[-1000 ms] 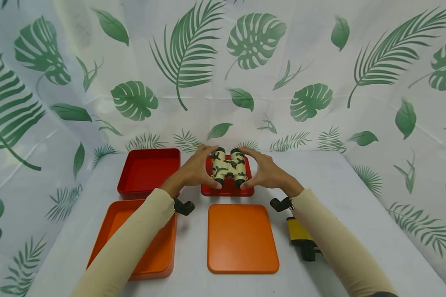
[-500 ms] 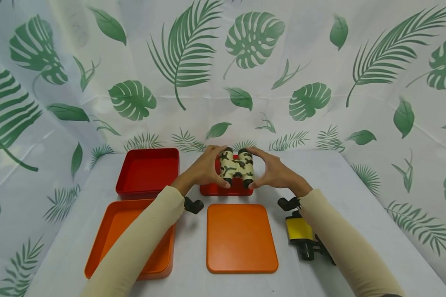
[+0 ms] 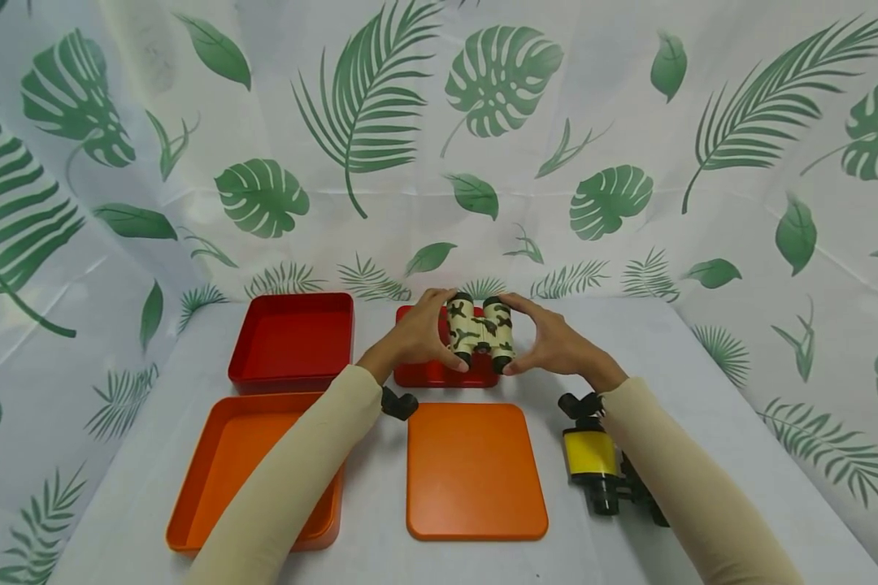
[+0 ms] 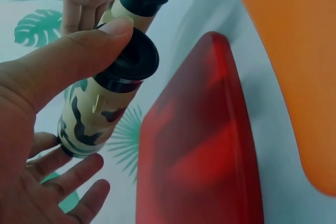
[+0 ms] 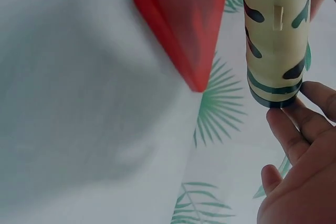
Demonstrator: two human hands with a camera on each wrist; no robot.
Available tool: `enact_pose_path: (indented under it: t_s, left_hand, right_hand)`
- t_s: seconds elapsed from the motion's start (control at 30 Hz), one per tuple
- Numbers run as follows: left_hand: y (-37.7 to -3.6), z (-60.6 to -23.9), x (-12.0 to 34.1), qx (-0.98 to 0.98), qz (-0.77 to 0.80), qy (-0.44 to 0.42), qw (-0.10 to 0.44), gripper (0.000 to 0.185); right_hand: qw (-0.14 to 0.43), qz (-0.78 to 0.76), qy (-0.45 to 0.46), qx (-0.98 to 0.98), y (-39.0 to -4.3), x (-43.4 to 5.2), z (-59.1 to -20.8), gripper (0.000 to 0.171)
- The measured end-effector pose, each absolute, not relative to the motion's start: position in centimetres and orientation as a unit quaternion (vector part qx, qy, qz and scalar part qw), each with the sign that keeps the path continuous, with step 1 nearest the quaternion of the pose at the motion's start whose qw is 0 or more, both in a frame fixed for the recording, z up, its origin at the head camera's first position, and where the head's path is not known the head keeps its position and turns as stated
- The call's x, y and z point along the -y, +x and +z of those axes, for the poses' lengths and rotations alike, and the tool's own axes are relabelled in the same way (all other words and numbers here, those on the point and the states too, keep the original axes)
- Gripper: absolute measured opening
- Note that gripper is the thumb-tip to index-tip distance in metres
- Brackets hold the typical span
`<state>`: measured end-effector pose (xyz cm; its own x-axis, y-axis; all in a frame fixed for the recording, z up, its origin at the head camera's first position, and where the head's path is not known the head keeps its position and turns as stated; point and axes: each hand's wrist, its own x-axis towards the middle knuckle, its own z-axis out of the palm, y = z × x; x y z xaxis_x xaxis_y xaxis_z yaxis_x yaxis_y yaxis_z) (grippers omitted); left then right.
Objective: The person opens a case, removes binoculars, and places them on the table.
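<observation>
Camouflage toy binoculars [image 3: 481,333] hang a little above the red lid [image 3: 439,372] at the back middle of the table. My left hand [image 3: 419,335] grips their left barrel [image 4: 105,98], thumb on the black eyepiece rim. My right hand [image 3: 549,341] grips the right barrel [image 5: 275,40], fingers around its far end. In both wrist views the red lid [image 4: 199,150] [image 5: 181,19] lies below the binoculars.
A red box [image 3: 290,340] stands at the back left, an orange box [image 3: 252,471] in front of it. An orange lid [image 3: 475,470] lies front middle. Yellow and black binoculars [image 3: 596,467] lie under my right forearm. Leaf-print cloth covers the table and walls.
Both hands have carried the camouflage binoculars to the right, from over the red lid's middle to over its right part.
</observation>
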<state>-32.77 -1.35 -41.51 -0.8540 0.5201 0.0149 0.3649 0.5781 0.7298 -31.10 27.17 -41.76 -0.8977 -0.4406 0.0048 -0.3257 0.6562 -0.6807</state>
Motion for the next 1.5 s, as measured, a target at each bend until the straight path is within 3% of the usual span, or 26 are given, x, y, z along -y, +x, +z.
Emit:
enact_pose_path:
  t_s: [1.5]
  left_hand:
    - [-33.7,-43.8,-7.8,-0.899,0.337,0.269,0.076,0.123]
  right_hand:
    - [0.123,-0.313,-0.133,-0.932,-30.3,-34.5,-42.1,0.13]
